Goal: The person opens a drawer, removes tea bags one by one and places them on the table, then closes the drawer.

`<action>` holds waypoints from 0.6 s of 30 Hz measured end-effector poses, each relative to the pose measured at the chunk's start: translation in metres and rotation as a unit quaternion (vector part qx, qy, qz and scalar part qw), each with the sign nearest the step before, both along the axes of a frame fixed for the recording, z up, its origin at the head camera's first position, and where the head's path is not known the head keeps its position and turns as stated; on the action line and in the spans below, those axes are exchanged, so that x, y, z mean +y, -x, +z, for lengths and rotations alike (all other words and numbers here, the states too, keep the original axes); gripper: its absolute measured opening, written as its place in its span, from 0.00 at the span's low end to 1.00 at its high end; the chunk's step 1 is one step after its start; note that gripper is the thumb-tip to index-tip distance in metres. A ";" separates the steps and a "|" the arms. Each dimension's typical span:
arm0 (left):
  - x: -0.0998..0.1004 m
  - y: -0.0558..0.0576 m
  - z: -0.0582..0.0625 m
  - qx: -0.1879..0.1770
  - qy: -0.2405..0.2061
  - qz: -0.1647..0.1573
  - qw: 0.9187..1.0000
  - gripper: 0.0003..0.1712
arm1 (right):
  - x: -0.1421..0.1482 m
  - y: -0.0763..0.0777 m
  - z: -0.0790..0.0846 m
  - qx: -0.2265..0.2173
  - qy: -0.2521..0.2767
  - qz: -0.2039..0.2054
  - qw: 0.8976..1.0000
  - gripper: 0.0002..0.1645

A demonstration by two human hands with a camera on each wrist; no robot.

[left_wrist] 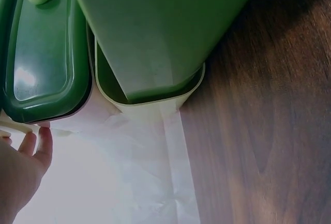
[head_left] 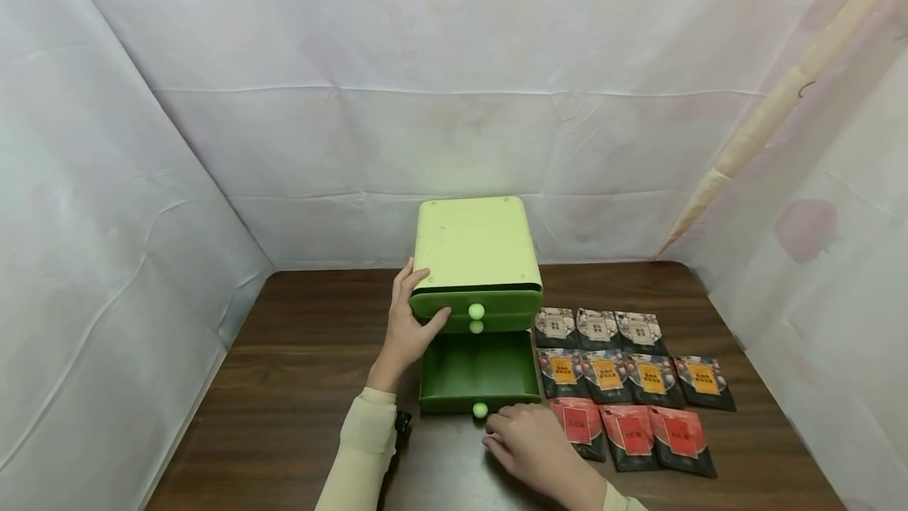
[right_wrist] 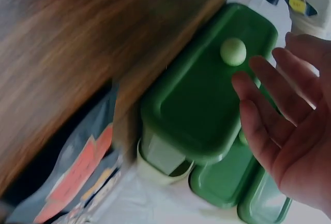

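A small drawer cabinet (head_left: 477, 243) with a pale green shell and dark green drawers stands on the table. Its bottom drawer (head_left: 481, 369) is pulled out toward me, and no contents show in it. My left hand (head_left: 410, 330) rests against the cabinet's left front corner, fingers along the side and thumb on the upper drawer front (head_left: 511, 303). Just before the bottom drawer, to the right of its round knob (head_left: 480, 410), is my right hand (head_left: 532, 448), fingers loosely bent and holding nothing. The right wrist view shows those fingers in front of the drawer face (right_wrist: 191, 94).
Right of the cabinet lie flat packets in rows: white-labelled ones (head_left: 598, 328) at the back, several orange-labelled ones (head_left: 607, 375) in the middle, red ones (head_left: 631, 436) in front. A pale curtain (head_left: 454, 140) hangs behind and beside the brown wooden table (head_left: 284, 416).
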State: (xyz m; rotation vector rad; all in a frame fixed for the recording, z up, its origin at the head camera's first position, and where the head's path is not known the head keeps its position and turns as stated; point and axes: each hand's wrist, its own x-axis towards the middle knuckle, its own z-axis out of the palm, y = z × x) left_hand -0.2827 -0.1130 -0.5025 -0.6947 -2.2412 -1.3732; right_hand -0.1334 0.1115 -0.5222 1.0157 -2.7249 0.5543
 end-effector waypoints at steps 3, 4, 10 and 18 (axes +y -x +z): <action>0.002 -0.005 0.009 0.010 0.001 -0.001 1.000 0.39 | -0.008 0.000 -0.004 -0.004 -0.015 -0.017 1.000 0.10; 0.003 -0.008 0.013 0.015 0.000 -0.003 1.000 0.38 | -0.010 0.000 -0.005 -0.013 -0.023 -0.029 0.999 0.12; 0.003 -0.009 0.015 0.017 -0.003 -0.005 1.000 0.38 | -0.024 -0.002 -0.012 -0.051 -0.064 -0.120 0.989 0.26; 0.004 -0.009 0.018 0.032 -0.004 -0.009 0.999 0.37 | -0.035 0.001 -0.017 -0.035 -0.098 -0.194 0.976 0.35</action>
